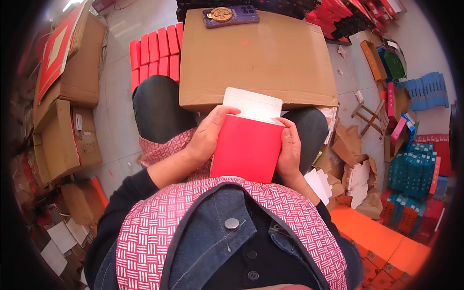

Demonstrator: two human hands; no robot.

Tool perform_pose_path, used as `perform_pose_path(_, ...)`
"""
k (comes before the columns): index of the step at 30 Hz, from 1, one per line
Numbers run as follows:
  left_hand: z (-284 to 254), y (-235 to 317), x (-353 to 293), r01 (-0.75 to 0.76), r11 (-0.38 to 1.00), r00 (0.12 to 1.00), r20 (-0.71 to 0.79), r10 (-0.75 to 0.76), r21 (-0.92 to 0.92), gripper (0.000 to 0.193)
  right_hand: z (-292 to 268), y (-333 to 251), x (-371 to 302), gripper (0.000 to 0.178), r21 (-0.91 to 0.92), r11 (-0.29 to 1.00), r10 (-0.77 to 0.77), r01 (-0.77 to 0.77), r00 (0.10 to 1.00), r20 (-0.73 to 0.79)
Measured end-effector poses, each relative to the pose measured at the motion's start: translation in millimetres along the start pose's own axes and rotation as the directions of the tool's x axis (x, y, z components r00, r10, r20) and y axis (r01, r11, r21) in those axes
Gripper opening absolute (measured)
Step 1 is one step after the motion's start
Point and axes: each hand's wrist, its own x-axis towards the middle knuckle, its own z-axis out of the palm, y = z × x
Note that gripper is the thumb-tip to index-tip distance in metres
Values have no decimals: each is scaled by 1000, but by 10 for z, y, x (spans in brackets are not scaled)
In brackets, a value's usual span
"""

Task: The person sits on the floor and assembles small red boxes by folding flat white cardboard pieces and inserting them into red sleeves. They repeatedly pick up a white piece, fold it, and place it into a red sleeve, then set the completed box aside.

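Note:
A red cardboard box (247, 149) rests in front of my body, between my knees. Its white end flap (252, 103) stands up at the far side. My left hand (209, 133) grips the box's left edge, its thumb at the far left corner by the flap. On the opposite edge my right hand (289, 151) is closed, with the thumb and fingers near the flap's right base. Whether anything lies inside the box is hidden.
Just beyond my knees stands a large brown carton (256, 58) with a phone (231, 16) on top. Rows of red boxes (157, 50) are on the floor to its left. Opened cartons (58, 137) line the left side; orange boxes (382, 237) and teal boxes (411, 166) are at right.

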Motion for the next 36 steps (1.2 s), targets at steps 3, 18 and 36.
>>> perform_pose_path(3, 84, 32, 75, -106, 994, 993, -49, 106, 20, 34, -59, -64, 16, 28, -50, 994, -94, 94, 996, -3)
perform_pose_path(18, 137, 88, 142, -323, 911, 946, 109, 305, 255, 32, -218, -937, 805, 16, -235, 937, 341, -258, 824, 452)
perform_pose_path(36, 191, -30, 74, -333, 943, 942, 31, 333, 6, 24, -78, -714, 796, 25, -279, 960, 163, -10, 831, 532)
